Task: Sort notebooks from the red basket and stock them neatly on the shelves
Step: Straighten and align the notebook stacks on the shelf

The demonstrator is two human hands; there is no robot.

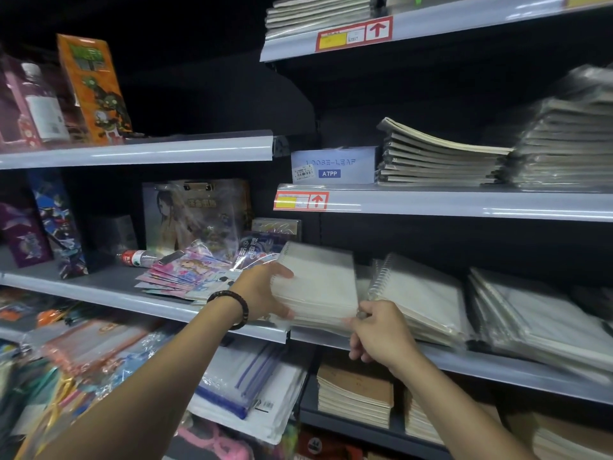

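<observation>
Head view: a grey shelf [497, 366] carries spiral stacks [428, 293] at right, sticker packs [185, 273] at left; between them, at its front edge, a wrapped notebook stack [318, 283], left hand [262, 293] gripping its side, the right hand [378, 330] pinching its near corner.

Grey metal shelves [464, 204] stand against a black back panel [431, 240], dimly lit.

A: Counting from the loose-leaf box [333, 165], how many notebook stacks are to its right?
B: Two: a bare stack [438, 157] and a wrapped stack [564, 151].
A: Below it?
B: Three: the held pile [318, 287], spiral pile [421, 300] and far pile [537, 313]. Two hands as well, the left hand [262, 293] and right hand [378, 330].
A: Red tags?
B: Two: the upper tag [353, 34] above the box and the lower tag [301, 200] just under it.
</observation>
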